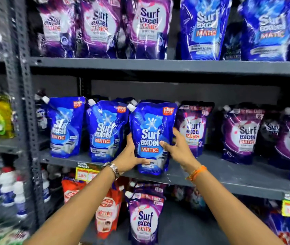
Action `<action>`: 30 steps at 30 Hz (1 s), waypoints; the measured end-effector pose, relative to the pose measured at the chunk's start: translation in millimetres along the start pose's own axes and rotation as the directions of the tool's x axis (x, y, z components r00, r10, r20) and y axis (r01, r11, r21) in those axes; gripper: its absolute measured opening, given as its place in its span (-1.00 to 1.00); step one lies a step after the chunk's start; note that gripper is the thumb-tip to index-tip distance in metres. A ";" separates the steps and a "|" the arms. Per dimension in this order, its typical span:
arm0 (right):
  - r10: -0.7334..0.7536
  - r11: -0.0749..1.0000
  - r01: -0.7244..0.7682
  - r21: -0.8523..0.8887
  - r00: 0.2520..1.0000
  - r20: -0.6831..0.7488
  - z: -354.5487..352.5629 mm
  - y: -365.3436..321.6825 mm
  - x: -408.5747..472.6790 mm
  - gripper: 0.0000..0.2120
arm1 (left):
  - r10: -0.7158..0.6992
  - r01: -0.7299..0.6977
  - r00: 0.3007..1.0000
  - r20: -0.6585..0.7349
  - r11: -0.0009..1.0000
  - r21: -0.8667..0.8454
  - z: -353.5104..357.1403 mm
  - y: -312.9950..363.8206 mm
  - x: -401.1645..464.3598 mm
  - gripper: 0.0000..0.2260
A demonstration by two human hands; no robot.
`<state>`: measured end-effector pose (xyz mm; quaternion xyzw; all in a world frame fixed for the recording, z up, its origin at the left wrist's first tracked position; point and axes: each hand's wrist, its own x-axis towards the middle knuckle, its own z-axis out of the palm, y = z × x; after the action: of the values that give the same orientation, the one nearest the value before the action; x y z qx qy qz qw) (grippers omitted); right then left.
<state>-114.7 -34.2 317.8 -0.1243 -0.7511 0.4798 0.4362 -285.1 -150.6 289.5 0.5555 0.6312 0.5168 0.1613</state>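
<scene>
A blue Surf Excel Matic pouch (151, 124) with a white corner spout stands upright at the front edge of the grey middle shelf (229, 179). My left hand (129, 156) grips its lower left side, thumb across the front near the bottom. My right hand (177, 147) holds the right side, thumb on the front and fingers curled behind. Two more blue pouches (105, 131) stand to its left on the same shelf.
Purple pouches (241, 135) fill the shelf to the right. The upper shelf (158, 65) carries purple and blue pouches. Below hang yellow price tags (85, 173), red refill packs (108, 207) and a purple pouch (145, 220). A perforated grey upright (25, 103) stands left, with white bottles (6, 184) beyond.
</scene>
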 end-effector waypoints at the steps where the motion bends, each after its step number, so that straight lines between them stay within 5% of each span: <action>1: 0.008 1.000 -0.008 -0.005 1.000 0.003 1.4 0.5 3.8 -0.57 | -0.003 0.003 1.000 -0.017 1.000 -0.006 -0.7 -3.5 3.5 0.09; 19: 0.145 0.989 -0.145 0.035 0.989 -0.002 0.9 13.6 11.6 -0.47 | -0.026 0.023 0.999 -0.027 0.994 -0.108 5.3 -19.1 20.7 0.07; 23: 0.159 0.984 -0.169 -0.061 0.978 -0.138 -8.1 14.6 -18.5 -0.31 | -0.019 0.008 0.977 -0.212 0.999 -0.051 8.9 -18.0 -15.1 0.08; 27: -0.059 0.996 0.032 -0.084 0.934 -0.351 -1.8 30.2 -98.7 -0.56 | 0.016 -0.127 0.862 -0.507 0.974 -0.186 32.1 -45.3 -76.7 -0.28; 30: -0.046 0.998 0.057 0.016 0.919 -0.391 17.6 62.6 -156.1 -0.73 | -0.058 -0.088 0.800 -0.597 0.973 -0.211 61.9 -93.7 -112.7 -0.45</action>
<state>-50.9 -107.6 179.5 -0.1913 -0.6456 0.4440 0.5911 -249.8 -205.0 144.1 0.3461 0.5816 0.7361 0.0120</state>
